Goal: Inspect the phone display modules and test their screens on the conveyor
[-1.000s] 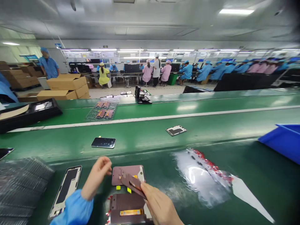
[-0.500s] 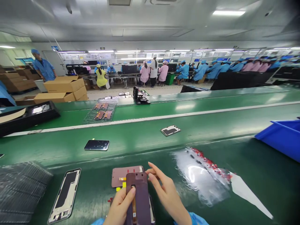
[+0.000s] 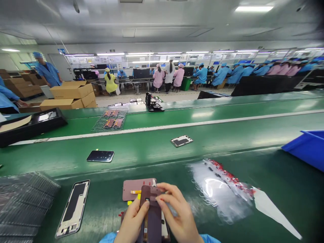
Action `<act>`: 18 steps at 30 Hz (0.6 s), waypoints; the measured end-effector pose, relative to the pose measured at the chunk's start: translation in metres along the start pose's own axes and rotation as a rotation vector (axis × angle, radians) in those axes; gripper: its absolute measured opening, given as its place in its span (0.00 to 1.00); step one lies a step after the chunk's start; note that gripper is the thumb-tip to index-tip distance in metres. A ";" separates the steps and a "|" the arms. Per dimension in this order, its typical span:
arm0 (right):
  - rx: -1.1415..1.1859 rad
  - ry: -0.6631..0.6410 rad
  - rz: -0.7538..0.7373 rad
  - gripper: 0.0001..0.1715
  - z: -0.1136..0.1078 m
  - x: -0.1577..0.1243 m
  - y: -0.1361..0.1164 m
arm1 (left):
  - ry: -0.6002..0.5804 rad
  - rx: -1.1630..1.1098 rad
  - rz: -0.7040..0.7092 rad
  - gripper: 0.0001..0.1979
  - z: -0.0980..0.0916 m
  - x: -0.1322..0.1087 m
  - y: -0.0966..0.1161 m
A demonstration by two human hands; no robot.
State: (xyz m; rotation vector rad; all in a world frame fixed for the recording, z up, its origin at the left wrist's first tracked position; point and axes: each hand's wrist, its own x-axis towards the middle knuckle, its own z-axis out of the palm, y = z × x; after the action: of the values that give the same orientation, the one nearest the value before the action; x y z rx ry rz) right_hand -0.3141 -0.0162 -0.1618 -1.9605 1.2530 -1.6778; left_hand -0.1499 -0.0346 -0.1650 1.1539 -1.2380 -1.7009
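Head view: toward the near edge of a smooth, dark green worktop, at its middle, the left hand grips a flat, brown, rectangular panel, thumb pressed on its face beside a thin orange ribbon strip. The right hand has thumb and fingertips gathered at the panel's top right corner — whether they pinch it or only touch it, I cannot tell. Just beyond lies a flat, reddish-brown second panel, partly hidden by the held one. Toward the worktop's left side rest a long, white-and-black phone frame and a stack of clear, ridged plastic trays. Right of the hands spreads a fan of clear plastic films with red tabs; a blue plastic bin sits by the far edge.
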 end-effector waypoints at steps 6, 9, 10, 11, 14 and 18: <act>0.242 -0.166 0.374 0.04 -0.006 0.015 0.023 | -0.194 0.070 -0.077 0.34 0.003 -0.007 -0.010; 0.251 -0.282 0.327 0.05 -0.010 0.018 0.025 | -0.251 0.155 -0.081 0.33 -0.001 -0.008 -0.015; 0.227 -0.310 0.273 0.05 -0.012 0.018 0.024 | -0.265 0.163 -0.080 0.32 -0.002 -0.008 -0.017; 0.179 -0.318 0.195 0.05 -0.013 0.017 0.022 | -0.264 0.158 -0.071 0.32 -0.003 -0.007 -0.020; -0.127 -0.185 -0.131 0.13 -0.012 0.011 0.012 | -0.190 0.144 -0.037 0.31 -0.005 -0.005 -0.029; -0.479 -0.047 -0.506 0.17 -0.002 0.001 -0.005 | -0.052 0.196 -0.037 0.31 -0.001 0.000 -0.026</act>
State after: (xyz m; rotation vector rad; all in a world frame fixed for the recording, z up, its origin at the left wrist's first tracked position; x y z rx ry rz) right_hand -0.3138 -0.0131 -0.1576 -2.7776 1.3081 -1.6226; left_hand -0.1499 -0.0279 -0.1899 1.2607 -1.4493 -1.6749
